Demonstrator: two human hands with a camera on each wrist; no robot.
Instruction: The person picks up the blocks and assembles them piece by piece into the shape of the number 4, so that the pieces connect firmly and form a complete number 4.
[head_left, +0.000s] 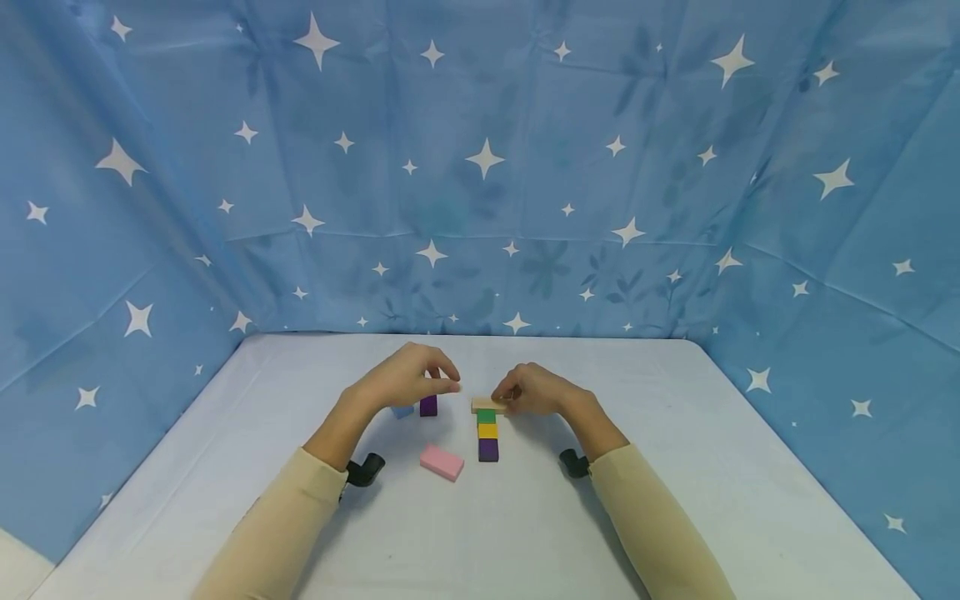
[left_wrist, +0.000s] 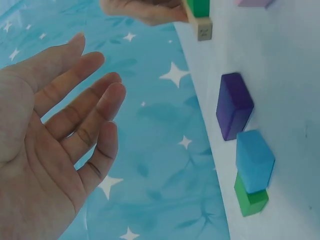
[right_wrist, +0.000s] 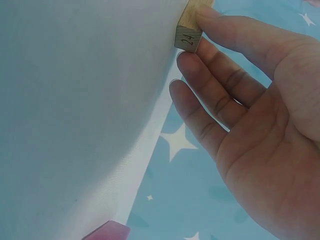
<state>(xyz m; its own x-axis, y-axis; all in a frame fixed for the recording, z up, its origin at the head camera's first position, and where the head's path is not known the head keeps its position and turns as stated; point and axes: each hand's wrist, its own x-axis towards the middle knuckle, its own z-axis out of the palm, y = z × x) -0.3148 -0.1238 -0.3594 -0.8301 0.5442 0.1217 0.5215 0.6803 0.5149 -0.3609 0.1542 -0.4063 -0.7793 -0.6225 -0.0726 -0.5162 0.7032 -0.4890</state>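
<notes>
A natural wood block [head_left: 483, 405] lies crosswise at the far end of a line made of a green block [head_left: 486, 416], a yellow block [head_left: 487, 431] and a dark purple block [head_left: 488, 450]. My right hand [head_left: 534, 390] pinches the wood block's right end; in the right wrist view the thumb lies on the block [right_wrist: 190, 25], marked 24. My left hand [head_left: 415, 375] hovers above the table, left of the line, its fingers relaxed and holding nothing. Below it stands another purple block [head_left: 428, 406], with a blue block [head_left: 402, 411] beside it, partly hidden in the head view.
A pink block [head_left: 442, 462] lies nearer the front, left of the line. In the left wrist view a green block [left_wrist: 251, 200] touches the blue one. Blue star-patterned cloth [head_left: 480, 200] surrounds the white table [head_left: 480, 533] at the back and sides.
</notes>
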